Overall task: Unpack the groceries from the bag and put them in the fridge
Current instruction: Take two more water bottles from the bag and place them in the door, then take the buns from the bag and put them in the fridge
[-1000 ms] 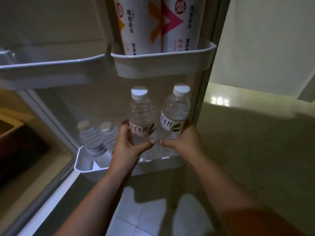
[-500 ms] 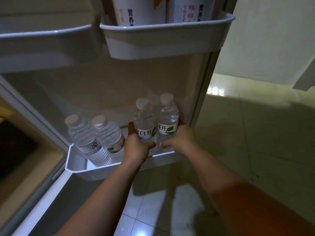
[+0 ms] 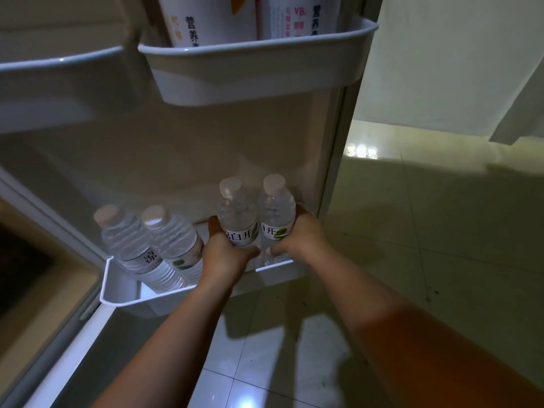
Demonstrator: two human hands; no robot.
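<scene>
We are wrapping the fingers of our left hand [image 3: 225,254] around the lower body of one water bottle [image 3: 237,219], the thumb crossing just under its label, and we are curling the fingers of our right hand [image 3: 300,234] around the far side of a second water bottle [image 3: 276,213], with the thumb and a fingertip pressing in low at the front. Both bottles are standing upright and touching each other, their white caps side by side, and their bases are sitting down inside the right end of the lowest door shelf [image 3: 270,267] of the open fridge door. Our wrists are nearly meeting over the shelf's front rim, and both bare forearms are reaching forward and downward from the bottom of the view, the left coming in from the lower left and the right from the lower right. At the left end of the same shelf two more water bottles [image 3: 147,248] are leaning toward the left, pressed against each other and apart from the pair we are gripping. Above, an upper door bin [image 3: 259,75] is holding two tall white cartons [image 3: 253,19] with printed characters, side by side. The pale tiled floor [image 3: 426,231] is showing beyond the door's edge on the right.
</scene>
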